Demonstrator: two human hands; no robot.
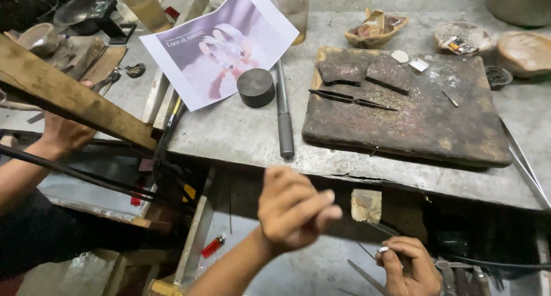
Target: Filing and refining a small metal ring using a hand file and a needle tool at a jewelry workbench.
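**Q:** Now, at the bench, what do the person's two hands have hold of?

**A:** The left hand hangs in front of the bench edge, fingers curled into a loose fist, thumb across them. Nothing shows inside it. The right hand, low at the frame's corner, pinches a small silver piece between thumb and forefinger, just below the wooden peg that juts from the bench front.

**Q:** And on top?

**A:** A charred board carries two dark slabs and a pair of tweezers, all lying well apart from both hands. Beside it lie a metal rod, a round dark block and a printed sheet picturing a ring. A red lighter lies on the floor below.

**Q:** How far along does the work look?

**A:** Early to middling, at a guess: the silver piece is in hand and off the board, yet the tweezers lie untouched and no flame shows. Whether the piece is finished is too small to tell.

**Q:** Whose hand is at the left?

**A:** A co-worker's hand, resting under a wooden beam
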